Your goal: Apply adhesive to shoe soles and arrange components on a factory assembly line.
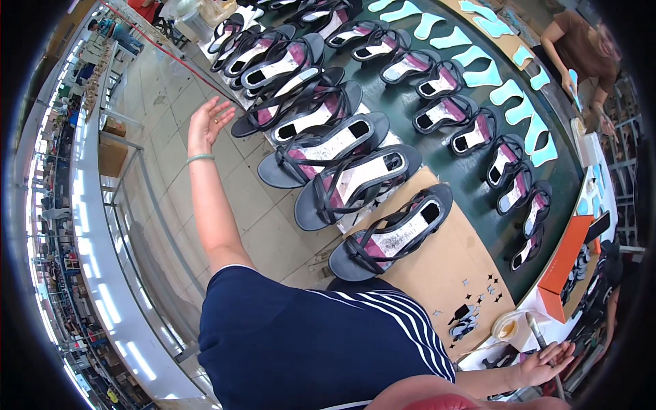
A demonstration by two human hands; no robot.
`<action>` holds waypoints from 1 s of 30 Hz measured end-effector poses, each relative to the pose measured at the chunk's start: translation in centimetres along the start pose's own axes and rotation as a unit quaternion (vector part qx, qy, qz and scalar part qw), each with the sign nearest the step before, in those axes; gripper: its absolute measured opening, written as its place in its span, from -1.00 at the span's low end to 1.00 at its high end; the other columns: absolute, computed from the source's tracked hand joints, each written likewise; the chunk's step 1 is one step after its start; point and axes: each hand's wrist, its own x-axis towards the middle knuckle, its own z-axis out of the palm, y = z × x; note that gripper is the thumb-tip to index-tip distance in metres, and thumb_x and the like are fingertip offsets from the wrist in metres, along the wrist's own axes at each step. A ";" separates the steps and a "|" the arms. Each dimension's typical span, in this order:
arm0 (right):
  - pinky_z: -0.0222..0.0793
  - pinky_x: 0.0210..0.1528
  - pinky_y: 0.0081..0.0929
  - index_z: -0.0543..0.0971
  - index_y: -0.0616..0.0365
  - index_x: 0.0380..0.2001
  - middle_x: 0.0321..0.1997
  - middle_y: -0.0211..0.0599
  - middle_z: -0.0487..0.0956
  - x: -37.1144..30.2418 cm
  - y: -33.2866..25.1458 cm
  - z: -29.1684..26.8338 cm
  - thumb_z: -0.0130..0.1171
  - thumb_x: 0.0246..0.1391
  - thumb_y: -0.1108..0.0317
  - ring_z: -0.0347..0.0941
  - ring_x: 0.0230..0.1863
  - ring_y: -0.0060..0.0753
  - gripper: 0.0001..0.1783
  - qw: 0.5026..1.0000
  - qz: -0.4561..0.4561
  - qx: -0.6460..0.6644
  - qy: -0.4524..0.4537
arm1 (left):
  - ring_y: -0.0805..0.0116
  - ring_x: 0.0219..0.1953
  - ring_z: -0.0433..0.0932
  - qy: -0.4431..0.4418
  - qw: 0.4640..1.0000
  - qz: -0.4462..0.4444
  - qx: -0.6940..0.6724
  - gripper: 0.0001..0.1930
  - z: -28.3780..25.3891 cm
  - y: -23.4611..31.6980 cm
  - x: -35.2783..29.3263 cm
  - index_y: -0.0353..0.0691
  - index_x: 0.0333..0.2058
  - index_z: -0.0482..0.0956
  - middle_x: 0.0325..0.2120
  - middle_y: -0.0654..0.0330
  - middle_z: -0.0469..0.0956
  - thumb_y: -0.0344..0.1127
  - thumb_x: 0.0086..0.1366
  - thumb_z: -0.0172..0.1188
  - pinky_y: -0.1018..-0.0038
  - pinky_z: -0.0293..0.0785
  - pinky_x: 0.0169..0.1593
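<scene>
My left arm reaches out over the floor on the left. My left hand is open and empty, fingers loosely curled, near the toe ends of a row of dark strappy sandals. At the lower right my right hand grips a brush with a long handle, beside a tub of yellowish paste. Directly before me one sandal lies on a cardboard sheet, its insole whitish with a black heel patch. Small dark and silver cut pieces are scattered on the cardboard near the tub.
More sandals stand in a curved row on the dark green tabletop. Light-blue sole-shaped pieces line its far side. An orange box stands at right. A co-worker in brown handles a blue piece across the table.
</scene>
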 end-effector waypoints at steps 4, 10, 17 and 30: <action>-0.11 -0.73 -0.77 0.40 0.48 -0.12 -0.29 -0.09 0.52 0.0 0.5 -0.2 -0.07 0.21 0.26 0.02 -0.72 -0.71 -0.60 0.998 0.028 -0.018 -0.045 | 0.01 -0.17 0.50 0.013 1.000 -0.027 0.010 -0.52 0.0 -1.3 1.5 -0.36 0.10 0.22 -0.10 -0.15 0.40 -0.26 0.26 0.00 0.26 0.49 -0.09; -0.12 -0.75 -0.79 0.41 0.48 -0.13 -0.34 -0.09 0.52 0.2 2.1 -1.9 -0.06 0.21 0.24 0.01 -0.76 -0.73 -0.59 0.999 0.051 0.000 -0.001 | 0.14 -0.21 0.53 -0.004 0.995 -0.037 0.089 -0.55 0.6 -1.2 0.7 -0.27 0.07 0.31 -0.11 -0.06 0.45 -0.20 0.25 0.02 0.32 0.45 -0.14; -0.12 -0.81 -0.83 0.41 0.46 -0.13 -0.40 -0.11 0.52 -0.2 3.9 1.4 -0.14 0.25 0.23 0.00 -0.79 -0.77 -0.59 0.998 0.026 -0.041 -0.030 | 0.15 -0.20 0.54 -0.024 0.994 -0.055 0.090 -0.57 0.5 -1.5 2.2 -0.24 0.06 0.32 -0.11 -0.03 0.45 -0.18 0.27 0.00 0.30 0.41 -0.20; -0.03 -0.83 -0.86 0.44 0.41 -0.16 -0.31 -0.08 0.53 0.4 5.8 3.2 -0.17 0.27 0.23 0.02 -0.81 -0.75 -0.61 0.993 0.097 -0.009 -0.072 | -0.07 -0.11 0.42 0.033 0.999 -0.018 -0.005 -0.51 -2.9 -1.3 9.1 -0.39 0.08 0.19 -0.04 -0.17 0.30 -0.25 0.25 0.04 0.14 0.47 -0.13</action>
